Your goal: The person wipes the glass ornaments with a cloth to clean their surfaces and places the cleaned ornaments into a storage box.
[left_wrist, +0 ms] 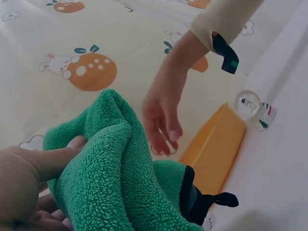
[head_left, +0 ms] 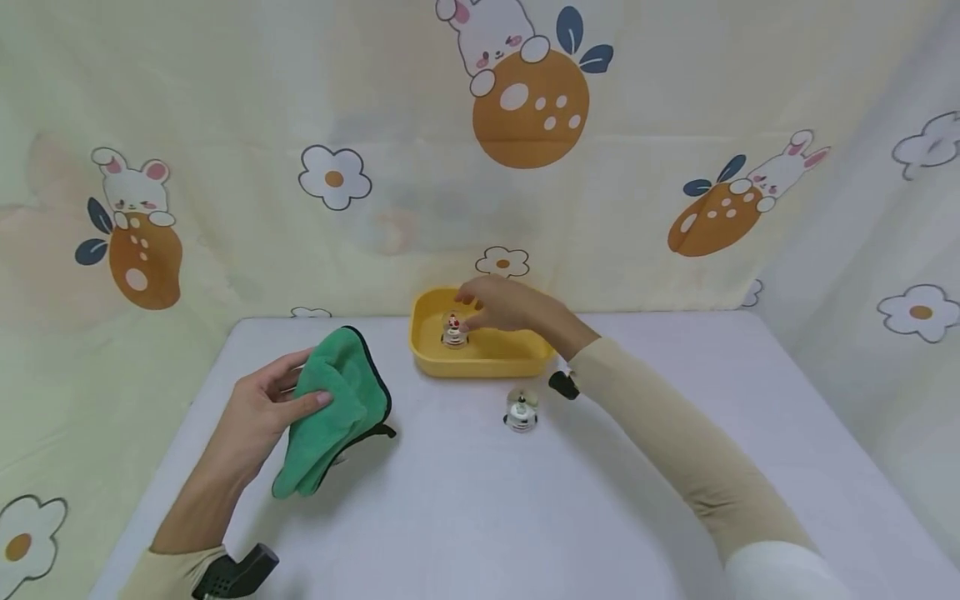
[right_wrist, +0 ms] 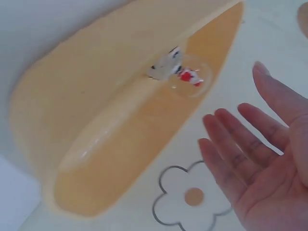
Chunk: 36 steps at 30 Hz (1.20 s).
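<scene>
My left hand (head_left: 258, 408) grips a folded green towel (head_left: 341, 400) with black edging and a small loop, thumb on its front. It hangs over the left part of the table. My right hand (head_left: 501, 304) is over the yellow tray (head_left: 480, 367), fingers spread and relaxed around nothing. Inside the tray stands a small snow globe (head_left: 453, 332) with a red and white figure; in the right wrist view this globe (right_wrist: 180, 74) is apart from the fingertips (right_wrist: 208, 119). A second snow globe (head_left: 521, 411), with a green top figure, stands on the table in front of the tray.
The white table (head_left: 465, 500) meets a patterned curtain (head_left: 420, 208) of rabbits and flowers right behind the tray. Partly hidden beneath the towel is a small pale object (head_left: 340, 458). Dark wrist devices show on the left cuff (head_left: 236, 573) and right cuff (head_left: 564, 385).
</scene>
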Motion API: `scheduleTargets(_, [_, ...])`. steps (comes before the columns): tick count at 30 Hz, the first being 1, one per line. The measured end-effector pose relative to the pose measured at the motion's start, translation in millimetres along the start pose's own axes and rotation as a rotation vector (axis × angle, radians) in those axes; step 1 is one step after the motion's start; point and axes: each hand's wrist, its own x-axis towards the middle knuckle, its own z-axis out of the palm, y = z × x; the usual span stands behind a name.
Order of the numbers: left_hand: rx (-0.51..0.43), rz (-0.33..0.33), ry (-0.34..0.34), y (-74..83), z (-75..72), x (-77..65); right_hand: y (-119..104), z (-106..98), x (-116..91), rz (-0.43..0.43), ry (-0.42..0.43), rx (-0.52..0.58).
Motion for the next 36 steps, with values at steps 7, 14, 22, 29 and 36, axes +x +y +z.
scheduleTargets(7, [-0.049, 0.029, -0.018, 3.9, 14.8, 4.7, -7, 5, -44, -0.146, 0.137, 0.061])
scheduleTargets(14, [-0.066, 0.028, -0.037, 9.4, 39.5, 12.8, -4, 17, -88, -0.067, 0.086, 0.167])
scheduleTargets(22, [-0.090, 0.055, -0.080, 18.0, 66.2, 24.9, 13, 46, -123, -0.006, 0.003, 0.274])
scheduleTargets(29, [-0.069, 0.102, -0.106, 30.9, 87.2, 30.7, 25, 72, -138, 0.005, 0.027, 0.314])
scheduleTargets(36, [-0.101, 0.184, -0.129, 44.2, 103.7, 33.9, 36, 97, -135, -0.005, 0.085, 0.388])
